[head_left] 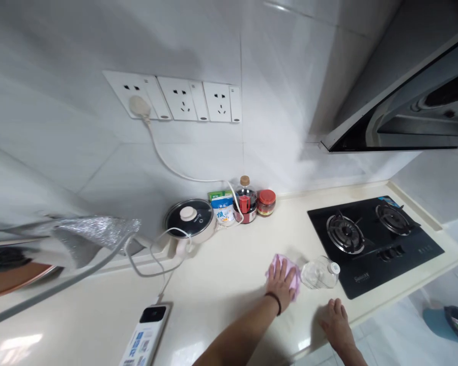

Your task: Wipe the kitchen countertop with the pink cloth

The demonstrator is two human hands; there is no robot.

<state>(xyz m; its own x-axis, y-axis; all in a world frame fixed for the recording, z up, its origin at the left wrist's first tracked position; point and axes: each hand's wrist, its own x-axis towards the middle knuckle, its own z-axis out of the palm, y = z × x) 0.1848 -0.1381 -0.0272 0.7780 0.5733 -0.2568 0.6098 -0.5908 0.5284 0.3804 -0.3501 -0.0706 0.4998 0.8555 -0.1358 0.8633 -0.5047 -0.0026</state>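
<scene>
My left hand (pixel 280 285), with a dark band at its wrist, lies flat with fingers spread on a pink cloth (pixel 295 278) on the pale countertop (pixel 232 264). Just right of the cloth, a clear bottle (pixel 317 273) with a white cap lies on its side. Near the counter's front edge rests my right hand (pixel 336 325), its fingers loosely bent and nothing visible in them. It is below the bottle and apart from it.
A black gas stove (pixel 370 244) stands at right, under a range hood (pixel 397 101). Along the wall are a lidded pot (pixel 191 218), seasoning bags (pixel 223 209), a dark bottle (pixel 245 203) and a red-lidded jar (pixel 266 202). Cords run to a power strip (pixel 145 335) and the sockets (pixel 183 99).
</scene>
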